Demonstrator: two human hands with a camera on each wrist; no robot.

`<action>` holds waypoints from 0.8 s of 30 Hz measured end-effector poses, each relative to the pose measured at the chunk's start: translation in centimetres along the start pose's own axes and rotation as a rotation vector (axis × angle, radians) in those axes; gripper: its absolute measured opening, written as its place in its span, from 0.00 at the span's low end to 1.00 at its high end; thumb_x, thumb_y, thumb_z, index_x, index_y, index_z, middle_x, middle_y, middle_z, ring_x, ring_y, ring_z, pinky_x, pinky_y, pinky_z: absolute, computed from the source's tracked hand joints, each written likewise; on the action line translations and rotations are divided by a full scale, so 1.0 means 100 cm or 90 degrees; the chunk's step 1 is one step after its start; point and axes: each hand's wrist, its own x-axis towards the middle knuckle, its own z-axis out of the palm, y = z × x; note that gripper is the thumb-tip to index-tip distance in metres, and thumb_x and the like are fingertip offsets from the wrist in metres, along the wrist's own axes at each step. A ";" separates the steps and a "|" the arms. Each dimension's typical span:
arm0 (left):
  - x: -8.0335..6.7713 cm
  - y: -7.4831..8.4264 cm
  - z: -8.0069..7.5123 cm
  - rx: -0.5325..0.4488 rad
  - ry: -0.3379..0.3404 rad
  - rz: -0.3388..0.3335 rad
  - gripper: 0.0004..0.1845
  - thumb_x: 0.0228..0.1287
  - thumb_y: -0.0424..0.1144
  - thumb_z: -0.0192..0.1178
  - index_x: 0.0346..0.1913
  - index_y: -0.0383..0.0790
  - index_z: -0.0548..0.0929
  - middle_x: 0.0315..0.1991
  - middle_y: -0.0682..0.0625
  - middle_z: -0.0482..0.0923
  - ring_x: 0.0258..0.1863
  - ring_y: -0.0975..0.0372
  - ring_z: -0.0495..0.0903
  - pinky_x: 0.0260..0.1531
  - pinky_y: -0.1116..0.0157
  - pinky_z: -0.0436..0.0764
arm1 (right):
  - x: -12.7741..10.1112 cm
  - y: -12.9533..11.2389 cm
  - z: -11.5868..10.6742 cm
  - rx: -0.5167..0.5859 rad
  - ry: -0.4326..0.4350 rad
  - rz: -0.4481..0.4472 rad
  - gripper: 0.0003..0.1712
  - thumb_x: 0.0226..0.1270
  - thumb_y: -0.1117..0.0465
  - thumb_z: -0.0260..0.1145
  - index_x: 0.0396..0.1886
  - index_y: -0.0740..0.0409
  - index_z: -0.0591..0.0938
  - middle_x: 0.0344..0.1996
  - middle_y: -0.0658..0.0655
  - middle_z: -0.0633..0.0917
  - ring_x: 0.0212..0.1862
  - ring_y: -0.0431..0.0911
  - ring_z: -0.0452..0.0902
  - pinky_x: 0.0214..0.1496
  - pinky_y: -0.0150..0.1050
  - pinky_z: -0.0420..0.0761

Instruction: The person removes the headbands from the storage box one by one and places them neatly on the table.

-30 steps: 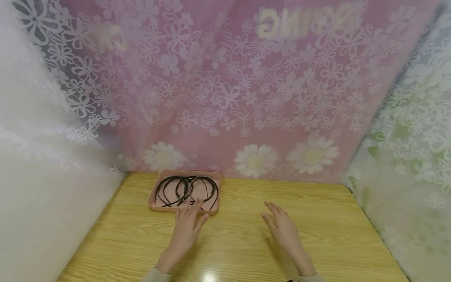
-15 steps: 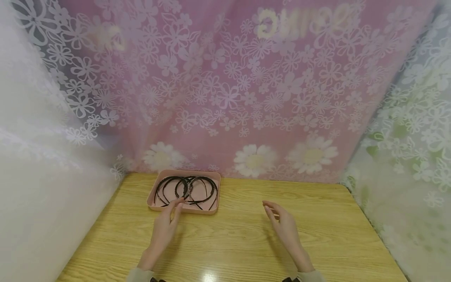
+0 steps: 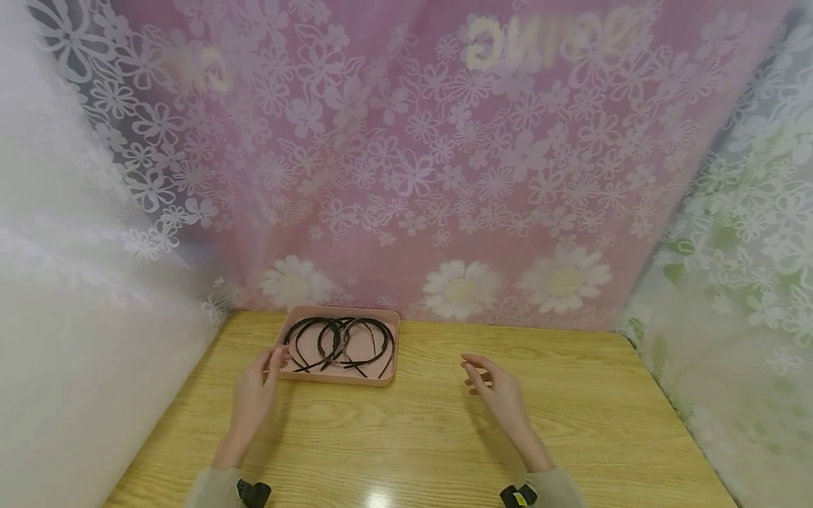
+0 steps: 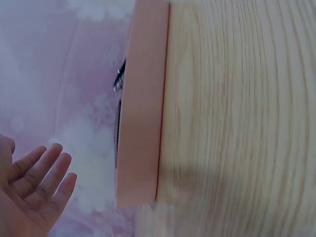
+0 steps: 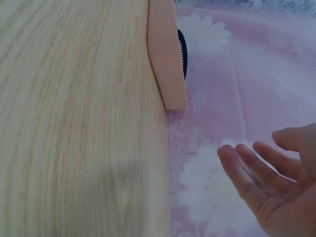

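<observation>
A shallow pink tray [image 3: 330,379] stands at the back left of the table, with several dark, toothed headbands [image 3: 375,326] lying overlapped inside it. My left hand [image 3: 255,391] is at the tray's front left corner, its fingertips overlapping the rim in the head view. In the left wrist view that hand [image 4: 39,192] has its fingers loosely extended and nothing in them, apart from the tray's wall [image 4: 143,108]. To the right of the tray, my right hand [image 3: 498,395] hovers over the wood with relaxed, slightly bent fingers, and the right wrist view shows its palm [image 5: 281,197] bare.
The wood-grain table [image 3: 406,437] reaches back to a pink flowered curtain [image 3: 413,176]. Pale sheets hang at the left [image 3: 95,282] and right [image 3: 749,317] sides. Dark wrist devices sit at both cuffs.
My left hand has moved left along the tray's front, from its middle to its left corner. The right hand has shifted slightly left. The tray and headbands look the same.
</observation>
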 end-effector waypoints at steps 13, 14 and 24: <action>0.028 -0.032 -0.011 0.081 0.021 0.046 0.16 0.80 0.37 0.51 0.50 0.28 0.84 0.37 0.37 0.88 0.35 0.43 0.87 0.33 0.45 0.84 | 0.024 -0.006 0.027 0.077 -0.047 0.010 0.17 0.76 0.61 0.63 0.61 0.59 0.83 0.51 0.64 0.87 0.38 0.63 0.87 0.36 0.45 0.88; 0.031 -0.035 -0.011 0.084 0.018 0.050 0.15 0.80 0.37 0.51 0.51 0.28 0.84 0.38 0.37 0.88 0.35 0.44 0.87 0.33 0.45 0.84 | 0.026 -0.007 0.030 0.084 -0.052 0.012 0.17 0.76 0.61 0.63 0.60 0.58 0.84 0.51 0.64 0.87 0.39 0.63 0.86 0.36 0.46 0.88; 0.058 -0.051 -0.011 0.078 -0.049 -0.017 0.15 0.79 0.35 0.53 0.55 0.27 0.83 0.45 0.33 0.87 0.41 0.43 0.87 0.39 0.47 0.85 | 0.049 -0.009 0.056 0.077 -0.067 0.018 0.17 0.75 0.63 0.65 0.59 0.62 0.84 0.50 0.65 0.87 0.41 0.63 0.87 0.38 0.47 0.88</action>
